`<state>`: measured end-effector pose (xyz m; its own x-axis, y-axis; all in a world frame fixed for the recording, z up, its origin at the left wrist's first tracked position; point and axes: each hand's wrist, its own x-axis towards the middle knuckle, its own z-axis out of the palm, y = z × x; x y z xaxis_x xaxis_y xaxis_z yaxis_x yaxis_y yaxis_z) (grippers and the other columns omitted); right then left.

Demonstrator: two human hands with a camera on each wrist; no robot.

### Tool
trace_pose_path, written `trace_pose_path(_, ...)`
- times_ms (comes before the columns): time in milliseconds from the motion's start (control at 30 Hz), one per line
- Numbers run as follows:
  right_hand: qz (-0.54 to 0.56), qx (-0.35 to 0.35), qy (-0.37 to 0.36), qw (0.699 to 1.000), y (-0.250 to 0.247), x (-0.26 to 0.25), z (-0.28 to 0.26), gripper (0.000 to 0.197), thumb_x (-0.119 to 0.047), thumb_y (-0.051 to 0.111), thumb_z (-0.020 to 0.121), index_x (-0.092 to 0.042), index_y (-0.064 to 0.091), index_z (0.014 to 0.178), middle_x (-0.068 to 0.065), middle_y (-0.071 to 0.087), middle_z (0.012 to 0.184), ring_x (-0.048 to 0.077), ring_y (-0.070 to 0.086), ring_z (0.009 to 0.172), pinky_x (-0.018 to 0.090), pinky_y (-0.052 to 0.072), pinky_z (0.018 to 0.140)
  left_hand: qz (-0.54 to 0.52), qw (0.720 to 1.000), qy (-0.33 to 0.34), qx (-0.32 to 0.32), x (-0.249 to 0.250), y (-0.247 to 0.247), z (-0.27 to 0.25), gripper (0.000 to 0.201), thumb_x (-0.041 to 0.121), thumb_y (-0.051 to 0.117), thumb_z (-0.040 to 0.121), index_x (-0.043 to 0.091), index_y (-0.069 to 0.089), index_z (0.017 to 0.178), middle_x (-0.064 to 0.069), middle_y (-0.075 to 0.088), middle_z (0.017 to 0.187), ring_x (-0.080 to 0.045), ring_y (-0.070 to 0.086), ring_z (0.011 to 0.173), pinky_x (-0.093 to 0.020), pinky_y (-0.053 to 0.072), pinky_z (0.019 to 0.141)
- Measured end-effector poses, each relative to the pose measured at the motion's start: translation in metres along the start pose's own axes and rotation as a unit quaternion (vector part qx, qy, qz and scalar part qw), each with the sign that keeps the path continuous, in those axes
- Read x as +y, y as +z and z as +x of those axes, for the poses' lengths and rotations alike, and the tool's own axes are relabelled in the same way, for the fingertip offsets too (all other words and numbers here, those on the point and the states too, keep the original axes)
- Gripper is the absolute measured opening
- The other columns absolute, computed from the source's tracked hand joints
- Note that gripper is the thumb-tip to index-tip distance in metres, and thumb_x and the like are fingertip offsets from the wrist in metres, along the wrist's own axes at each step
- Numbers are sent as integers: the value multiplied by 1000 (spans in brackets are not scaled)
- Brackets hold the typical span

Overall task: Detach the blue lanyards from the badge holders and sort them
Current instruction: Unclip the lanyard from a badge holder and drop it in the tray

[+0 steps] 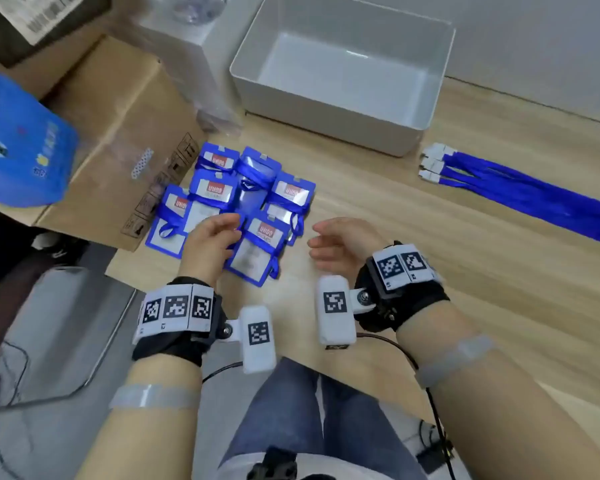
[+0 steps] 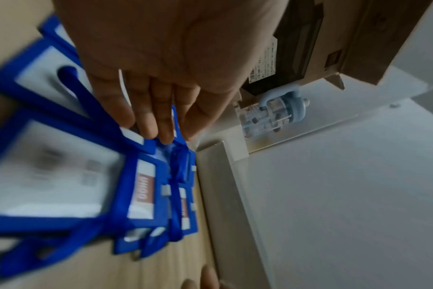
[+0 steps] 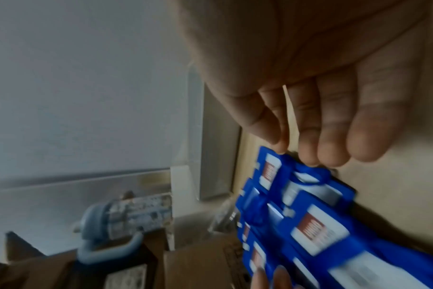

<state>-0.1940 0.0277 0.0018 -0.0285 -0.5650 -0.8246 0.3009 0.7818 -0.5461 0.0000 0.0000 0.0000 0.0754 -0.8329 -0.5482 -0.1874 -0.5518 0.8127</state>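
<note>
A pile of blue badge holders [image 1: 236, 192], each with a blue lanyard wound round it, lies on the wooden table beside a cardboard box. My left hand [image 1: 234, 228] hovers over the pile's near side with fingers [image 2: 158, 121] stretched out, their tips at or just above a holder's edge; I cannot tell if they touch. The nearest holder [image 1: 257, 252] lies just right of that hand. My right hand [image 1: 317, 237] hangs open and empty to the right of the pile, fingers [image 3: 334, 136] loosely bent. Several detached lanyards [image 1: 520, 192] with white clips lie in a bundle at the far right.
An empty grey bin [image 1: 426, 109] stands behind the pile. The cardboard box [image 1: 118, 133] on the left carries a blue bag [image 1: 18, 143]. Crumpled clear plastic [image 1: 219, 116] lies between box and bin. Bare wooden table [image 1: 378, 188] lies between the pile and the lanyard bundle.
</note>
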Motion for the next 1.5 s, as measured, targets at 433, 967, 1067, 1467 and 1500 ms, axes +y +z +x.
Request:
trace_pose_path(433, -140, 29, -48, 989, 53, 29, 32, 3, -12, 56, 88, -10, 56, 87, 8, 61, 70, 21, 60, 58, 33, 55, 60, 39, 997, -31, -63, -4, -2, 16, 35, 1, 48, 89, 12, 57, 121, -7, 58, 125, -13, 53, 100, -24, 45, 79)
trace_pose_path(967, 60, 40, -236, 969, -54, -21, -84, 16, -16, 51, 92, -16, 63, 81, -4, 67, 62, 8, 62, 51, 21, 53, 51, -88, 935, -6, -344, 56, 89, -40, 39, 1, 49, 89, 11, 49, 126, -5, 70, 87, -10, 68, 70, -23, 55, 61)
trace_pose_path(1067, 100, 34, -301, 948, -78, -25, -109, 18, -1, 50, 88, -16, 60, 90, -4, 68, 59, 6, 64, 54, 19, 54, 54, -119, 911, 9, -396, 70, 117, -59, 42, 0, 43, 91, 24, 44, 125, 6, 67, 61, -6, 61, 52, -16, 47, 48)
trace_pose_path(1467, -53, 228, -430, 872, -131, -39, -141, 21, -4, 71, 75, -20, 59, 69, -10, 53, 52, 9, 46, 50, 18, 41, 53, -39, 844, -9, -535, 109, 176, -88, 64, 66, 25, 80, 23, 61, 111, 4, 61, 110, -17, 59, 100, -36, 53, 77)
trace_pose_path(1500, -65, 227, -438, 867, -133, -40, -141, 19, -5, 71, 75, -20, 60, 70, -6, 52, 55, 9, 46, 52, 18, 41, 54, -35, 844, -11, -536, 112, 177, -87, 61, 66, 31, 82, 22, 61, 111, 3, 63, 108, -19, 61, 100, -37, 54, 76)
